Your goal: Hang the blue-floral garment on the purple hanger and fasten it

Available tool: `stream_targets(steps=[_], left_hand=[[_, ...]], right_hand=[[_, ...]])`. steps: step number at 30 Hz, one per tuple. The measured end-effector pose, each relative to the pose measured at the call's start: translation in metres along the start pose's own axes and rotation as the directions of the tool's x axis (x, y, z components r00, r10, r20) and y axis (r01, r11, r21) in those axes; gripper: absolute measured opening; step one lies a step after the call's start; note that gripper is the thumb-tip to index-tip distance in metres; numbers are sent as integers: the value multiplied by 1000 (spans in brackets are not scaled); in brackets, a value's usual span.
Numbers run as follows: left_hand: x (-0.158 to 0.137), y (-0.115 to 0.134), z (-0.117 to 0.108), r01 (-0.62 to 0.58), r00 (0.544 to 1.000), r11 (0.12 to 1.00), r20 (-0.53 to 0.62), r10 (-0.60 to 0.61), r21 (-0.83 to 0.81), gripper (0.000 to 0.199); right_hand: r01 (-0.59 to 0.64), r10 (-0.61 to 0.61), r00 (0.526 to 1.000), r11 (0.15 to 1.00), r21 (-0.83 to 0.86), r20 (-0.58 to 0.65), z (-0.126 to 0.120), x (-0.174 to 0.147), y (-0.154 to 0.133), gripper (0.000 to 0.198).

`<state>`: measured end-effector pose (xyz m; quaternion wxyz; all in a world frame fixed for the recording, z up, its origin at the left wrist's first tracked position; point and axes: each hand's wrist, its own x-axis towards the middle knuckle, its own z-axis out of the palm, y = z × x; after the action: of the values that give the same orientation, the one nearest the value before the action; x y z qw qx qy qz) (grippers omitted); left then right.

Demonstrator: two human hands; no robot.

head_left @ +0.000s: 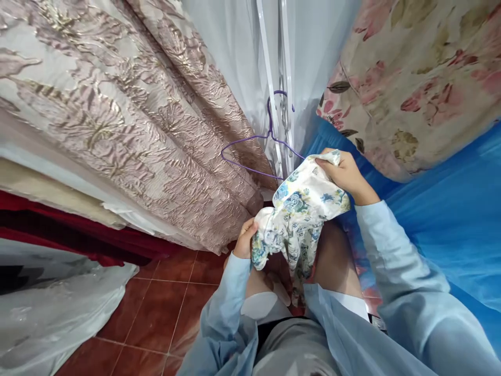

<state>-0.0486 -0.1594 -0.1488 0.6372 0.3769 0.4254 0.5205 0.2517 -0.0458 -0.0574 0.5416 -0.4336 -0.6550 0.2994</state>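
A white shirt (297, 203) with blue flowers is stretched between my two hands, its lower part hanging in folds over my lap. My left hand (245, 237) pinches it at the left edge, thumb on top. The other side, near the upper right corner, is gripped by my right hand (344, 175), with thumb pressed against cloth. Just beyond the shirt hangs a purple wire hanger (250, 138). The hanger's left arm is bare; its right arm runs behind or into the shirt, and I cannot tell which.
White rails (270, 78) with a metal chain (285, 112) stand behind the hanger. Pink brocade fabric (156, 120) hangs on the left, floral fabric (415, 78) and blue cloth (450, 209) on the right. Red tiles (156, 308) cover the floor; plastic-wrapped cloth (58, 318) lies lower left.
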Motion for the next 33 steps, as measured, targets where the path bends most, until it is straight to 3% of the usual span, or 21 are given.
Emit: stream_targets(steps=[3,6,8,11,13,16,19,22,25,29,33], left_hand=[[12,12,-25,68,993,997,98,-70,22,52],[46,32,-56,-19,989,933,147,-36,359,29],[79,47,-75,-138,990,800,115,88,584,16],[127,73,-91,-191,979,660,92,182,727,11],[153,91,-94,-243,963,572,124,239,784,10],[182,116,-91,-319,914,336,194,358,886,13],[201,138,-85,-276,869,183,164,468,944,17],[216,155,-74,-220,818,153,97,568,963,17],[229,168,-57,-224,775,177,64,629,958,13],[238,176,-30,-402,755,255,160,636,879,8],[227,169,-9,-569,751,339,306,586,749,27]], right_hand=[[-48,48,998,999,17,27,2,-2,-1,29],[-72,71,996,997,6,44,-4,-4,-4,26],[-66,66,997,998,2,28,-7,-4,-5,27],[-53,53,998,998,16,-23,-7,-4,-5,33],[-57,58,998,998,39,-26,-6,-4,-5,36],[-86,86,996,993,77,6,-3,-5,-5,39],[-100,98,995,988,120,25,2,-8,-7,39],[-121,114,992,977,177,45,8,-13,-11,37],[-146,141,989,961,234,39,10,-18,-14,37],[-188,187,982,933,308,33,5,-21,-13,34],[-271,265,962,883,383,68,1,-19,-11,34]])
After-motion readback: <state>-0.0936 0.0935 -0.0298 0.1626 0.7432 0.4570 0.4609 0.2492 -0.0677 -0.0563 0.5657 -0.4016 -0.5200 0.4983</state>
